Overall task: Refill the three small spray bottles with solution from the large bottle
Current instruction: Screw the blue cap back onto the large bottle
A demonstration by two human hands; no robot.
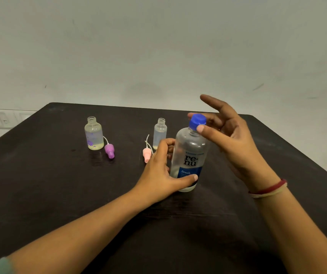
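My left hand [159, 171] grips the large bottle [188, 155] low; smooth plastic, likely slippery. My right hand [232, 139] pinches the blue cap [197, 120].

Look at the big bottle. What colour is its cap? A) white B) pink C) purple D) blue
D: the cap on the big bottle is blue, while the pink top and the purple top lie on the table.
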